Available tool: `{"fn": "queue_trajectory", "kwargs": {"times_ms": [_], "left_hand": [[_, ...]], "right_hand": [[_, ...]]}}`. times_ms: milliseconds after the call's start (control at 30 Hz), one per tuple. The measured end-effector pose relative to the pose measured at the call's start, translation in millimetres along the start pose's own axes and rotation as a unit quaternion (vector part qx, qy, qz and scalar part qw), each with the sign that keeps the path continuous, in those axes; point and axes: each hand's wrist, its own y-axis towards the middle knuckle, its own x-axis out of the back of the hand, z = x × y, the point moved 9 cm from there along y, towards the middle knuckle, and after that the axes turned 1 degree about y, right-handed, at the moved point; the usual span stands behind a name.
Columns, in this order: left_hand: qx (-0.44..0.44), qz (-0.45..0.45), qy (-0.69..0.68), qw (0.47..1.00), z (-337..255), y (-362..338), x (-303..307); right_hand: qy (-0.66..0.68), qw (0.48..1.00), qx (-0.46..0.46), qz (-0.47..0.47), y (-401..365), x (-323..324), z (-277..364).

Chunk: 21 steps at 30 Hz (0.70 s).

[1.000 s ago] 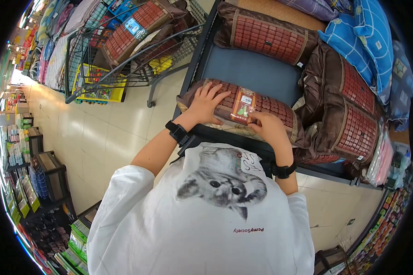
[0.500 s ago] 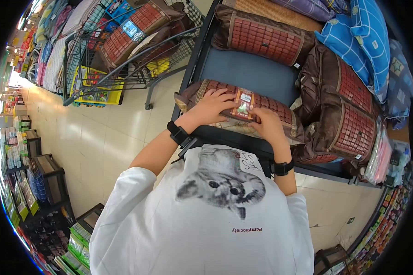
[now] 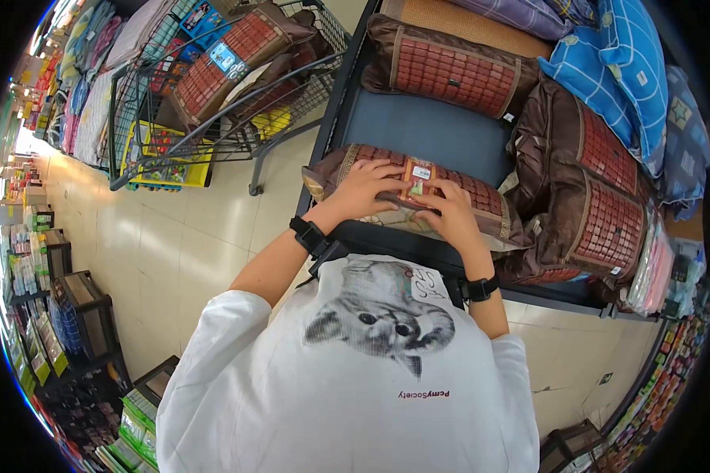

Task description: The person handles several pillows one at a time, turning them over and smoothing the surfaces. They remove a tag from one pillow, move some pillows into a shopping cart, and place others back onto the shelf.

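Note:
A brown pillow with a red-brown tiled face (image 3: 481,195) lies along the near edge of the display bin, its lighter underside showing at the front. My left hand (image 3: 364,189) rests on its left half, fingers spread over the tiles and thumb at the front edge. On the other side of the label (image 3: 420,175), my right hand (image 3: 451,211) holds the pillow's front edge, fingers curved over the top and thumb at the front. Both hands touch the same pillow.
Similar pillows lie at the bin's back (image 3: 454,75) and right side (image 3: 610,229). Blue checked pillows (image 3: 639,75) are stacked at the far right. A wire shopping cart (image 3: 229,146) with another tiled pillow stands at the left. Shelves (image 3: 87,315) line the lower left.
My right hand has shifted slightly left, nearer the label and my left hand. The pillow's near side appears tilted up a little, showing more of its light underside.

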Motion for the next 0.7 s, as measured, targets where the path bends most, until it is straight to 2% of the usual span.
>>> {"fn": "queue_trajectory", "kwargs": {"times_ms": [67,400,700], "left_hand": [[0.064,0.008,-0.049,0.997,10,1,-2],[0.049,0.011,-0.048,0.998,14,1,-5],[0.087,0.023,-0.084,0.992,20,6,-5]], "right_hand": [[0.001,1.000,0.003,-0.004,0,0,1],[-0.011,1.000,0.018,-0.023,1,2,2],[-0.001,0.999,0.012,-0.039,3,4,1]]}}
